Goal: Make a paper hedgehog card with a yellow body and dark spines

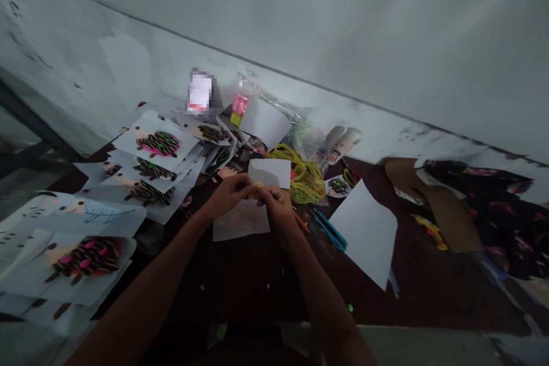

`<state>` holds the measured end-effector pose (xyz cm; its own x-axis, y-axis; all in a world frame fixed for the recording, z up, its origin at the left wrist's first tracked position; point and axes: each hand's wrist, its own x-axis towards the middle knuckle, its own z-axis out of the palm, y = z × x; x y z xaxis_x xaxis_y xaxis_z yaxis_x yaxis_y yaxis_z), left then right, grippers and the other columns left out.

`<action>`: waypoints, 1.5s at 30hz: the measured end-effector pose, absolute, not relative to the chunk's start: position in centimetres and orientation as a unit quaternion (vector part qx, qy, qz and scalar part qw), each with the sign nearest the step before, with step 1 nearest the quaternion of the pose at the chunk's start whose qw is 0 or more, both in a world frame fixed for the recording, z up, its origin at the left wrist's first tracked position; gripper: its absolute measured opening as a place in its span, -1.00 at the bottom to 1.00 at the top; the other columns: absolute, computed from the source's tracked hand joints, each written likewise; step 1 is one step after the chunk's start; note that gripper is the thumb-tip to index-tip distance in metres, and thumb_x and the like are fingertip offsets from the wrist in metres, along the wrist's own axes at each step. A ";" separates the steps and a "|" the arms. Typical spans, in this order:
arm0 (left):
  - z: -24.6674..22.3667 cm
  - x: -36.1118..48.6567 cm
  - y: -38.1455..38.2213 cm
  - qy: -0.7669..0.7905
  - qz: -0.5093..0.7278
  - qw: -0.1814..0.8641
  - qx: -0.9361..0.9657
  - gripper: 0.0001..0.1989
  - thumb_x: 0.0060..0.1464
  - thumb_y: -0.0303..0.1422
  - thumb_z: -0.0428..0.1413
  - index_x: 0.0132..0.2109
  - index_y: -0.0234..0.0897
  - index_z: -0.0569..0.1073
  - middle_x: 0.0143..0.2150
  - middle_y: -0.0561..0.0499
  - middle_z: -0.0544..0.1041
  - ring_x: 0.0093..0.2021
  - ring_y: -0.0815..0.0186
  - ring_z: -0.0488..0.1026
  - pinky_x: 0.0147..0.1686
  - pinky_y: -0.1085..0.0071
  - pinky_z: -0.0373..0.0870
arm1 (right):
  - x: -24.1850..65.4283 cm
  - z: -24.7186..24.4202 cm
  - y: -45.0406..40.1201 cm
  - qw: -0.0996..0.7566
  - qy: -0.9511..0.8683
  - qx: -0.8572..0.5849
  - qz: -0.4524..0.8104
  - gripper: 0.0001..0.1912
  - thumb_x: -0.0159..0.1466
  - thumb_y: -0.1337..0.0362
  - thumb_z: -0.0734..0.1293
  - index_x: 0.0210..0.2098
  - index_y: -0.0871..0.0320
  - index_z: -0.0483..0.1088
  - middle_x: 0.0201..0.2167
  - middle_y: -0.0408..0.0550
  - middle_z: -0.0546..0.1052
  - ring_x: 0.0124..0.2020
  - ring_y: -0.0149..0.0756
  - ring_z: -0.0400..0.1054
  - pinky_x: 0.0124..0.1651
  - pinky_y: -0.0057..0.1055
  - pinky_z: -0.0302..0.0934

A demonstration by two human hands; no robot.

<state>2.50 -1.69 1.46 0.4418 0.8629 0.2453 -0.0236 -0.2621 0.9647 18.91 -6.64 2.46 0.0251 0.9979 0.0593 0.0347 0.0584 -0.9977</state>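
Near the thin sheet (240, 225), a pale piece (259, 183) is held in narrow grip by left hand (231, 191) and right hand (278, 203), steadiness seemingly required next.

The bench (240, 274) is dark brown; the tangled strips (306, 183), yellow-green; the dark cloth (497, 200) has pink patches; 1 cutter (433, 233), yellow.

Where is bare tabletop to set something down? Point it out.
The tabletop is bare, save specks, between the thin sheet and the near edge, and right of the large white sheet, nearer than the yellow tool. Crowded: left, stacked hedgehog pictures; far side, yellow strands and clear plastic.
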 end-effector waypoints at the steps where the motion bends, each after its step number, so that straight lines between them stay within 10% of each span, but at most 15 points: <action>1: 1.5 2.5 -1.7 0.320 0.431 0.498 0.681 -0.63 0.18 -0.09 0.16 -0.41 -0.28 0.39 -0.50 0.11 0.36 -0.47 0.40 0.27 -0.45 0.46 0.20 | 18.9 2.4 -6.6 0.513 -0.521 -0.501 0.462 -0.69 0.17 0.00 0.40 -0.43 0.13 0.52 -0.53 -0.13 0.53 -0.50 -0.38 0.34 -0.36 -0.43 0.27; 10: 2.6 2.6 -2.4 0.345 0.433 0.382 0.740 -0.67 0.24 -0.16 0.06 -0.43 -0.25 0.36 -0.48 0.08 0.38 -0.44 0.35 0.29 -0.41 0.42 0.20 | 19.2 2.0 -6.1 0.514 -0.545 -0.596 0.288 -0.74 0.14 0.08 0.35 -0.54 0.10 0.35 -0.61 -0.21 0.38 -0.53 -0.40 0.23 -0.41 -0.44 0.16; 19: 2.9 2.5 -2.6 0.316 0.443 0.374 0.751 -0.71 0.19 -0.15 0.18 -0.38 -0.26 0.47 -0.36 0.01 0.47 -0.31 0.30 0.40 -0.24 0.37 0.36 | 19.3 2.1 -6.2 0.525 -0.518 -0.526 0.423 -0.67 0.11 -0.03 0.43 -0.46 0.10 0.37 -0.61 -0.22 0.41 -0.56 -0.40 0.33 -0.41 -0.45 0.27; 24: 1.8 1.7 -1.6 0.305 0.428 0.546 0.652 -0.42 -0.01 -0.09 0.33 0.11 -0.24 0.47 0.00 -0.12 0.53 -0.07 0.18 0.51 -0.14 0.23 0.53 | 19.6 1.2 -5.7 0.556 -0.446 -0.542 0.445 -0.59 0.04 -0.02 0.49 -0.39 0.05 0.25 -0.62 -0.30 0.39 -0.63 -0.42 0.31 -0.53 -0.49 0.23; 28: 1.1 1.4 -1.0 0.334 0.402 0.611 0.595 -0.48 -0.07 -0.04 0.36 -0.07 -0.33 0.56 -0.18 -0.07 0.60 -0.22 0.20 0.56 -0.19 0.21 0.57 | 19.5 1.3 -5.7 0.566 -0.452 -0.534 0.435 -0.58 0.03 0.04 0.51 -0.46 0.04 0.19 -0.63 -0.34 0.31 -0.64 -0.47 0.27 -0.55 -0.51 0.25; 38: 1.4 1.4 -0.8 0.396 0.470 0.522 0.592 -0.65 -0.03 -0.12 0.32 -0.22 -0.32 0.65 -0.34 -0.03 0.61 -0.33 0.26 0.52 -0.30 0.30 0.55 | 19.0 2.0 -6.3 0.528 -0.495 -0.542 0.428 -0.78 0.05 0.10 0.44 -0.40 0.11 0.57 -0.48 -0.17 0.57 -0.63 -0.46 0.26 -0.54 -0.47 0.29; 45: 0.3 1.3 -0.5 0.325 0.429 0.625 0.566 -0.41 -0.23 -0.16 0.44 -0.02 -0.32 0.59 -0.10 -0.09 0.66 -0.14 0.18 0.59 -0.06 0.16 0.56 | 19.4 1.6 -6.3 0.523 -0.501 -0.530 0.440 -0.69 0.05 0.06 0.49 -0.31 0.14 0.62 -0.40 -0.11 0.62 -0.54 -0.40 0.36 -0.50 -0.45 0.35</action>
